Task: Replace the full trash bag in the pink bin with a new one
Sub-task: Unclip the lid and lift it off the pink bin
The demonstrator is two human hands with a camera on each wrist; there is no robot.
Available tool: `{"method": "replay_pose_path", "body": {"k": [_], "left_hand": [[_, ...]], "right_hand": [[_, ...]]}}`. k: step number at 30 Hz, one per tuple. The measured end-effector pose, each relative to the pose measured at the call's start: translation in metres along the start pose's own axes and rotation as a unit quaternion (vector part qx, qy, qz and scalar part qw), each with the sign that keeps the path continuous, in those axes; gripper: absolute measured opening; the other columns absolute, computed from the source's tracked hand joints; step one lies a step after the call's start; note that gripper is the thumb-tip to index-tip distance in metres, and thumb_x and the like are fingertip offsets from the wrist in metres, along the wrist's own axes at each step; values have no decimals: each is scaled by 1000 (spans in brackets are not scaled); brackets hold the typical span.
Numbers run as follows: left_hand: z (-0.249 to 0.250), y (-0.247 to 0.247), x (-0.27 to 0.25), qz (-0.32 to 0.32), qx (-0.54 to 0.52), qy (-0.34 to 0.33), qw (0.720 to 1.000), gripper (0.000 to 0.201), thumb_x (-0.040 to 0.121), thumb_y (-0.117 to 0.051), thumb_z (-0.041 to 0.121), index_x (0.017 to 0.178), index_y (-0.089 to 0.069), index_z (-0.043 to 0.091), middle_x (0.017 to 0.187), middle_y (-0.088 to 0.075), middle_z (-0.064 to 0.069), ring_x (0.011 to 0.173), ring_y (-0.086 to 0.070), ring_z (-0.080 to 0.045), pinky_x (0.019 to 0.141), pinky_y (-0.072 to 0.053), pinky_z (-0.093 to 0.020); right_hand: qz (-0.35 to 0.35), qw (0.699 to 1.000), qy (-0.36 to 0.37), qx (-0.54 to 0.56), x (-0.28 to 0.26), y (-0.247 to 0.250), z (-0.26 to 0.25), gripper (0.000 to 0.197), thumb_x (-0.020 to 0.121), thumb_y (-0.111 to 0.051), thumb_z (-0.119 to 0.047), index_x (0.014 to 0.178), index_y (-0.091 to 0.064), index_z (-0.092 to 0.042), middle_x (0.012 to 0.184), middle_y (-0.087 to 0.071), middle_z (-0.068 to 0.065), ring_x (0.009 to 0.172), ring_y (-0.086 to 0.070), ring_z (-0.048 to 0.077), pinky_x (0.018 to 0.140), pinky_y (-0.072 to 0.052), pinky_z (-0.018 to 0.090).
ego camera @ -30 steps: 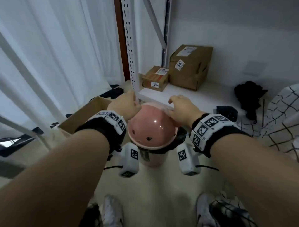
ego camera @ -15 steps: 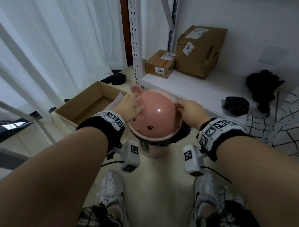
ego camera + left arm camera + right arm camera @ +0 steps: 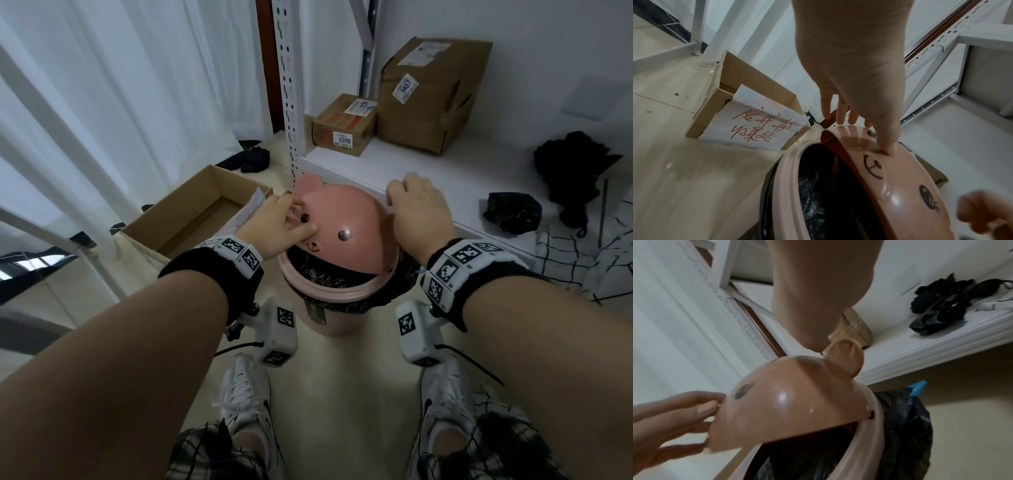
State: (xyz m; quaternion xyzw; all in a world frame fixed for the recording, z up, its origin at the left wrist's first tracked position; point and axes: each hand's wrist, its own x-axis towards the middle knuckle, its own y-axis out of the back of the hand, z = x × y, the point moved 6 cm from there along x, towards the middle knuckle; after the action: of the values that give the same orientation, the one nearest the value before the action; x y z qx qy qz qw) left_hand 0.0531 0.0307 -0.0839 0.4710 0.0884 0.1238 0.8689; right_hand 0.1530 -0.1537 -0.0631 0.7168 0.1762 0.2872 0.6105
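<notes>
The pink bin (image 3: 329,318) stands on the floor between my feet. Its bear-faced dome lid (image 3: 352,219) is tilted back, so the front of the bin gapes and the black trash bag (image 3: 329,277) shows inside. My left hand (image 3: 277,226) holds the lid's left side, thumb on the face, fingers over the dome (image 3: 838,116). My right hand (image 3: 418,209) curls over the lid's right ear. The right wrist view shows the lid (image 3: 793,402) raised off the ring and the bag (image 3: 904,426) folded over the rim.
An open cardboard box (image 3: 191,219) with a handwritten paper sits on the floor at left. A white shelf (image 3: 394,168) just behind the bin carries two sealed boxes (image 3: 431,96) and crumpled black bags (image 3: 513,212). A perforated steel post (image 3: 291,102) rises behind the lid. White curtains hang left.
The lid has swung back from flat to tilted, exposing the black bag. My left hand has shifted onto the bear face, and my right hand has moved over the right ear.
</notes>
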Motion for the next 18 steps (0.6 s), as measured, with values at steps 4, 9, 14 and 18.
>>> {"method": "replay_pose_path", "body": {"k": [4,9,14,18], "left_hand": [[-4,4,-2,19,-6,19,1000,34,87,-60,41,95,-49,10,96,-52,-5,97,-56,-27,74,-37,-28],[-5,3,-1,30,-57,31,997,45,89,-58,41,115,-53,4,110,-56,-7,100,-53,-21,84,-40,-29],[-4,3,1,30,-117,14,993,45,92,-56,34,129,-49,11,130,-52,-6,114,-52,-17,98,-41,-28],[-21,16,6,119,-62,38,990,42,91,-55,31,128,-47,12,131,-46,-12,112,-55,-27,99,-47,-41]], "right_hand": [[-45,991,51,115,-3,-5,-29,21,92,-43,-19,109,-51,-11,116,-49,12,98,-55,31,70,-36,31],[-98,990,49,90,-6,-11,-26,82,80,-37,-75,140,-33,-19,140,-43,7,125,-43,28,101,-40,42],[-169,984,46,41,-9,-31,-12,112,68,-52,-78,150,3,-26,159,-13,5,141,-27,30,113,-32,45],[-96,992,58,56,-2,-26,-18,80,86,-58,-23,150,-10,-25,149,-29,9,128,-40,35,99,-43,45]]}}
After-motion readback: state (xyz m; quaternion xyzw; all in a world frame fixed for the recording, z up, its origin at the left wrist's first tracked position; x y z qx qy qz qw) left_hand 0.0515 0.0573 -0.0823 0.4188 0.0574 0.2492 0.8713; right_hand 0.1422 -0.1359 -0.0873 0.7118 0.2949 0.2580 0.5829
